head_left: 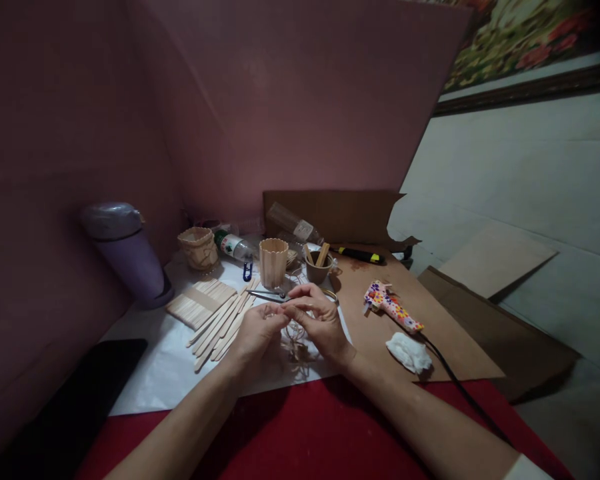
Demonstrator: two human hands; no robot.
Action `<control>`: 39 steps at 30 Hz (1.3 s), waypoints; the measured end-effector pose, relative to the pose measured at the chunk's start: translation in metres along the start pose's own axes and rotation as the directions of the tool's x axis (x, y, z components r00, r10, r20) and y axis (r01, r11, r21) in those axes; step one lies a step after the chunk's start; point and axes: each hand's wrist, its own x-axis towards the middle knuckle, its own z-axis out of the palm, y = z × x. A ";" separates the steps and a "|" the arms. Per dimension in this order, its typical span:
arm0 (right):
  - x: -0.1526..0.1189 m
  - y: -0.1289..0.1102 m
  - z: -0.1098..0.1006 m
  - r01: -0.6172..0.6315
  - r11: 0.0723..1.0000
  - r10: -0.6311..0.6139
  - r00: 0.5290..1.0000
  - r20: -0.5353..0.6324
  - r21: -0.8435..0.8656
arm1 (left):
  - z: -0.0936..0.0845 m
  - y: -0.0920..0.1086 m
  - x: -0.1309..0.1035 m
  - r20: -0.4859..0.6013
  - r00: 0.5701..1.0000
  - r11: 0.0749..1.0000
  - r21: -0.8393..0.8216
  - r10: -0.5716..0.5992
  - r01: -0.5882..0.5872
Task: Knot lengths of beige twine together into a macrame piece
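My left hand and my right hand meet over the white sheet, thumbs and fingers pinched together. Each pinches the thin twine, whose loose loops hang between and below them. Just beyond the fingertips lie scissors, partly hidden by my right hand. A cup of upright wooden sticks stands behind the scissors. Loose wooden sticks fan out left of my left hand, beside a banded bundle of sticks.
A brown pot, a wooden basket and plastic bottles stand or lie behind. A purple tumbler is at left. On cardboard at right are a patterned glue gun, its cord, white tissue and a yellow-black tool.
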 end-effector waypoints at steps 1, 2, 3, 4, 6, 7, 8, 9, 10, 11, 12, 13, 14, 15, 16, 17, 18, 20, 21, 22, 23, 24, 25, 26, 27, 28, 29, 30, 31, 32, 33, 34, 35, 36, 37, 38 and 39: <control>0.000 0.000 0.001 0.016 1.000 -0.016 1.000 -0.016 -0.021 | -0.002 0.000 0.001 -0.032 0.999 1.000 -0.001 0.024 -0.024; -0.001 0.000 0.001 0.034 0.999 -0.035 0.999 -0.023 -0.039 | -0.003 0.000 0.003 -0.047 0.998 0.999 -0.016 0.036 -0.037; -0.001 0.000 0.001 0.055 0.997 -0.056 0.998 -0.021 -0.053 | -0.005 0.000 0.004 -0.040 0.999 0.998 -0.044 0.032 -0.034; -0.001 -0.001 0.001 0.078 0.995 -0.079 0.997 -0.013 -0.065 | -0.007 0.000 0.004 -0.017 1.000 0.996 -0.085 0.013 -0.015; -0.001 -0.001 0.001 0.118 0.989 -0.118 0.993 0.008 -0.084 | -0.010 0.000 0.005 0.045 0.998 0.983 -0.175 -0.041 0.048; -0.001 -0.001 0.001 0.130 0.987 -0.129 0.992 0.015 -0.092 | -0.011 0.001 0.005 0.063 0.996 0.975 -0.209 -0.062 0.074; -0.002 -0.001 0.001 0.134 0.986 -0.133 0.991 0.020 -0.097 | -0.011 0.001 0.006 0.067 0.995 0.969 -0.231 -0.074 0.087; -0.002 -0.002 0.001 0.135 0.986 -0.133 0.991 0.024 -0.101 | -0.012 0.001 0.006 0.064 0.995 0.966 -0.243 -0.076 0.089; -0.002 -0.002 0.001 0.134 0.986 -0.131 0.991 0.031 -0.103 | -0.012 0.001 0.006 0.057 0.996 0.965 -0.247 -0.071 0.083; -0.002 -0.002 0.001 0.130 0.986 -0.126 0.991 0.041 -0.102 | -0.012 0.001 0.007 0.050 0.997 0.966 -0.246 -0.067 0.077; -0.002 -0.002 0.001 0.122 0.988 -0.118 0.992 0.053 -0.096 | -0.012 0.002 0.007 0.042 0.997 0.968 -0.241 -0.066 0.074; -0.002 -0.003 0.001 0.110 0.990 -0.105 0.992 0.066 -0.082 | -0.012 0.002 0.008 0.031 0.997 0.969 -0.235 -0.068 0.074; -0.001 -0.004 0.000 0.092 0.994 -0.088 0.994 0.072 -0.056 | -0.012 0.002 0.008 0.017 0.997 0.971 -0.229 -0.072 0.074; 0.000 -0.005 0.000 0.062 0.998 -0.060 0.996 0.069 -0.013 | -0.012 0.002 0.009 -0.002 0.998 0.973 -0.221 -0.070 0.068; 0.001 -0.006 0.000 0.014 0.999 -0.017 0.998 0.062 0.047 | -0.013 0.002 0.010 -0.021 0.998 0.976 -0.211 -0.063 0.057; 0.002 -0.008 0.000 -0.049 0.991 0.043 0.998 0.051 0.125 | -0.013 0.002 0.010 -0.036 0.998 0.979 -0.198 -0.048 0.039; 0.003 -0.009 -0.001 -0.125 0.968 0.117 0.992 0.051 0.219 | -0.014 0.001 0.010 -0.049 0.998 0.982 -0.186 -0.028 0.018; 0.006 -0.011 -0.002 -0.291 0.861 0.268 0.957 0.115 0.417 | -0.014 0.001 0.010 -0.078 0.997 0.984 -0.175 0.012 -0.025; 0.006 -0.011 -0.003 -0.360 0.787 0.324 0.932 0.161 0.502 | -0.014 0.001 0.010 -0.092 0.995 0.983 -0.178 0.028 -0.044; 0.007 -0.010 -0.003 -0.409 0.715 0.363 0.910 0.199 0.567 | -0.014 0.001 0.010 -0.105 0.994 0.981 -0.185 0.042 -0.061; 0.008 -0.009 -0.004 -0.442 0.658 0.391 0.892 0.225 0.609 | -0.013 0.002 0.009 -0.114 0.992 0.978 -0.194 0.055 -0.077; 0.008 -0.008 -0.004 -0.461 0.626 0.412 0.880 0.236 0.629 | -0.013 0.003 0.009 -0.117 0.991 0.975 -0.203 0.066 -0.089; 0.008 -0.007 -0.004 -0.471 0.620 0.430 0.873 0.230 0.628 | -0.012 0.004 0.009 -0.116 0.990 0.973 -0.209 0.077 -0.100; 0.009 -0.005 -0.004 -0.473 0.642 0.442 0.871 0.214 0.603 | -0.012 0.005 0.008 -0.111 0.990 0.971 -0.213 0.088 -0.110; 0.009 -0.004 -0.004 -0.471 0.689 0.442 0.875 0.196 0.551 | -0.011 0.006 0.008 -0.107 0.989 0.970 -0.212 0.102 -0.123; 0.008 -0.004 -0.003 -0.458 0.753 0.430 0.886 0.175 0.472 | -0.010 0.007 0.008 -0.101 0.988 0.969 -0.208 0.114 -0.133; 0.008 -0.004 -0.002 -0.434 0.819 0.406 0.900 0.156 0.374 | -0.010 0.007 0.007 -0.094 0.988 0.970 -0.202 0.122 -0.139; 0.008 -0.004 -0.002 -0.401 0.877 0.374 0.916 0.146 0.265 | -0.009 0.008 0.007 -0.084 0.988 0.971 -0.191 0.127 -0.141; 0.007 -0.005 -0.001 -0.362 0.919 0.340 0.928 0.151 0.159 | -0.009 0.008 0.006 -0.072 0.989 0.974 -0.177 0.130 -0.140; 0.007 -0.006 -0.001 -0.325 0.943 0.310 0.937 0.164 0.076 | -0.009 0.008 0.006 -0.057 0.990 0.977 -0.164 0.130 -0.138; 0.007 -0.007 -0.001 -0.296 0.955 0.287 0.941 0.180 0.030 | -0.009 0.008 0.005 -0.045 0.990 0.978 -0.155 0.132 -0.137; 0.007 -0.007 -0.001 -0.279 0.960 0.270 0.945 0.186 0.021 | -0.009 0.008 0.005 -0.034 0.990 0.979 -0.149 0.134 -0.137; 0.007 -0.008 -0.002 -0.275 0.961 0.263 0.947 0.182 0.042 | -0.009 0.008 0.005 -0.025 0.990 0.980 -0.144 0.137 -0.140; 0.008 -0.008 -0.003 -0.284 0.955 0.268 0.949 0.167 0.086 | -0.010 0.008 0.005 -0.017 0.990 0.981 -0.135 0.138 -0.139; 0.009 -0.007 -0.004 -0.307 0.940 0.286 0.947 0.148 0.147 | -0.010 0.008 0.005 -0.011 0.991 0.984 -0.118 0.135 -0.135; 0.010 -0.007 -0.005 -0.335 0.917 0.313 0.941 0.129 0.215 | -0.010 0.008 0.005 -0.009 0.992 0.988 -0.089 0.126 -0.126; 0.011 -0.006 -0.006 -0.365 0.888 0.346 0.931 0.118 0.279 | -0.010 0.008 0.005 -0.010 0.994 0.993 -0.049 0.111 -0.111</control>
